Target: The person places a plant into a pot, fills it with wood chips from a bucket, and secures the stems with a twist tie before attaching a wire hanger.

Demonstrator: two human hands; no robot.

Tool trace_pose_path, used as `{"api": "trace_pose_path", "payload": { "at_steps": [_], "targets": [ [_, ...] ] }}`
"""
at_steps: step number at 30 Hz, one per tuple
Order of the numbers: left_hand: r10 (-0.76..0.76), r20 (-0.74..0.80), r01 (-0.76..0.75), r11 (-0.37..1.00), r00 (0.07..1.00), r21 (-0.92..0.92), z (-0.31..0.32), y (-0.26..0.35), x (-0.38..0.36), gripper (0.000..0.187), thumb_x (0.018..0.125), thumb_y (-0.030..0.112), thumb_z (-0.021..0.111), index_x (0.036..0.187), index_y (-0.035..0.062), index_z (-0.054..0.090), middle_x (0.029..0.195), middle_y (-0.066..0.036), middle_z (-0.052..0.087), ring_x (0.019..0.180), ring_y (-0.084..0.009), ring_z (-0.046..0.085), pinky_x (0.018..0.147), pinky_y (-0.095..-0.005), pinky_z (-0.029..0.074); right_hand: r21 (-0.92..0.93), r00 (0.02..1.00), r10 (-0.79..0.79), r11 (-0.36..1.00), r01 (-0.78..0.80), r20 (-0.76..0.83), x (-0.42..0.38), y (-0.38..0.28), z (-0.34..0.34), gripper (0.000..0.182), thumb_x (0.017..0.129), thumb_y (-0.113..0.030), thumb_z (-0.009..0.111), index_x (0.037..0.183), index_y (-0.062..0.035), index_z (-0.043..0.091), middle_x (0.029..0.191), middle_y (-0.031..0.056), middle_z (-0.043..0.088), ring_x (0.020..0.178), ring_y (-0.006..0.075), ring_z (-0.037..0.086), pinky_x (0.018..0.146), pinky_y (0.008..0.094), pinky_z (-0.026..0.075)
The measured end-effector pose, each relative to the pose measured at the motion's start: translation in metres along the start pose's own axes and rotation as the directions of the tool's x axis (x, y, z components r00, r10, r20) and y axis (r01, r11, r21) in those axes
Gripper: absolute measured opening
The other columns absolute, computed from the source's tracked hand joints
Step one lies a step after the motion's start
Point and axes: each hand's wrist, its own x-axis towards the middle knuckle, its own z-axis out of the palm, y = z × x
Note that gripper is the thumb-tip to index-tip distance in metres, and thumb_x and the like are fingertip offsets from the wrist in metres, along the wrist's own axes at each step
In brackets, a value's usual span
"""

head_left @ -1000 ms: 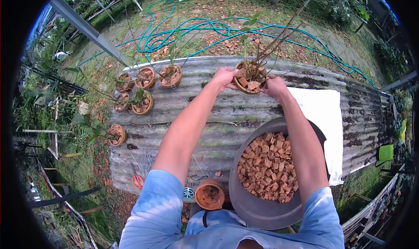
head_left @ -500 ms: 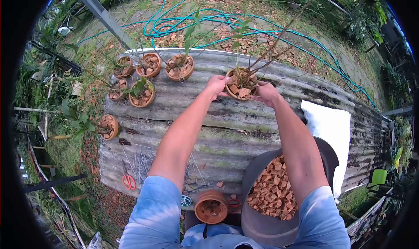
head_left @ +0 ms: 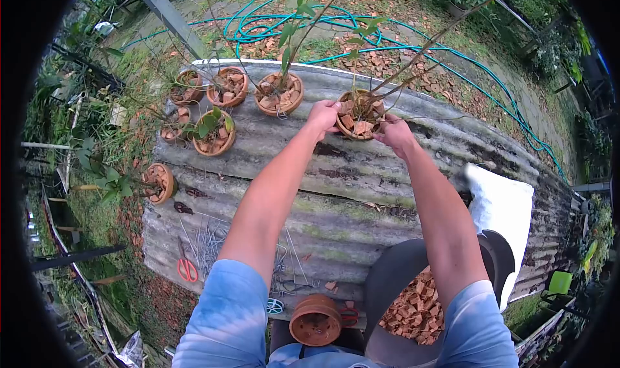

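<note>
Both arms reach to the far side of the corrugated tabletop (head_left: 336, 200). Between my hands is a terracotta pot (head_left: 354, 134) filled with brown chunks, with a tall, thin-stemmed plant (head_left: 403, 82) rising out of it and leaning right. My left hand (head_left: 325, 117) grips the pot's left rim, thumb on top. On the right rim, my right hand (head_left: 394, 134) closes with thumb and fingers. Left of this pot stands another potted plant (head_left: 279, 95) with similar chunks. Whether the held pot's base touches the tabletop cannot be seen.
Several more terracotta pots (head_left: 215, 135) stand at the left. Near me are orange-handled scissors (head_left: 187, 268), loose wires (head_left: 210, 242), a green-and-white wire spool (head_left: 275, 305) and stacked pots (head_left: 315, 321). A dark tub of brown chunks (head_left: 416, 310) and a white sack (head_left: 500, 203) lie right. A hose (head_left: 258, 29) coils beyond.
My view has shifted slightly, so the near items appear lower. Both hands still hold the potted plant, which sits a little further left in view.
</note>
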Motion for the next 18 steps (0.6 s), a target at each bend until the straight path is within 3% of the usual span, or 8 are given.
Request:
{"api": "trace_pose_path", "payload": {
  "at_steps": [9, 12, 15, 18],
  "targets": [
    [0.059, -0.083, -0.063, 0.997, 0.995, -0.044, -0.02, -0.011, 0.022, 0.043, 0.111, 0.025, 0.044, 0.152, 0.0127, 0.045, 0.133, -0.008, 0.064, 0.112, -0.0204, 0.067, 0.09, -0.0438, 0.058, 0.024, 0.996, -0.066, 0.998, 0.065, 0.065, 0.04, 0.007, 0.021, 0.04, 0.109, -0.01, 0.043, 0.149, -0.0074, 0.045, 0.134, 0.0042, 0.058, 0.111, 0.0155, 0.06, 0.089, 0.0341, 0.058],
    [0.06, -0.189, -0.087, 0.987, 0.98, -0.136, -0.023, -0.011, 0.025, 0.039, 0.11, 0.023, 0.047, 0.147, 0.0117, 0.054, 0.127, -0.01, 0.067, 0.106, -0.0196, 0.067, 0.086, -0.0373, 0.056, 0.02, 0.995, -0.077, 0.997, 0.076, 0.064, 0.048, 0.002, 0.033, 0.039, 0.11, -0.011, 0.043, 0.149, -0.0101, 0.046, 0.135, 0.0031, 0.058, 0.113, 0.0149, 0.059, 0.088, 0.0328, 0.059],
    [0.172, -0.258, -0.202, 0.975, 0.951, -0.095, -0.032, -0.034, 0.062, 0.039, 0.109, 0.021, 0.048, 0.146, 0.0089, 0.056, 0.132, -0.013, 0.067, 0.113, -0.0216, 0.066, 0.095, -0.0355, 0.051, 0.032, 0.995, -0.07, 0.997, 0.068, 0.071, 0.053, -0.001, 0.04, 0.04, 0.11, -0.011, 0.042, 0.15, -0.0121, 0.046, 0.136, 0.0018, 0.057, 0.113, 0.0142, 0.058, 0.088, 0.0311, 0.059],
    [0.147, -0.329, -0.18, 0.981, 0.933, -0.073, -0.032, -0.039, 0.07, 0.039, 0.108, 0.02, 0.048, 0.143, 0.0057, 0.057, 0.135, -0.016, 0.066, 0.12, -0.0234, 0.063, 0.101, -0.0335, 0.046, 0.017, 0.992, -0.092, 0.996, 0.091, 0.083, 0.063, 0.001, 0.046, 0.04, 0.11, -0.012, 0.042, 0.15, -0.0133, 0.046, 0.138, 0.0016, 0.057, 0.113, 0.0136, 0.057, 0.086, 0.0296, 0.058]
  ]
}}
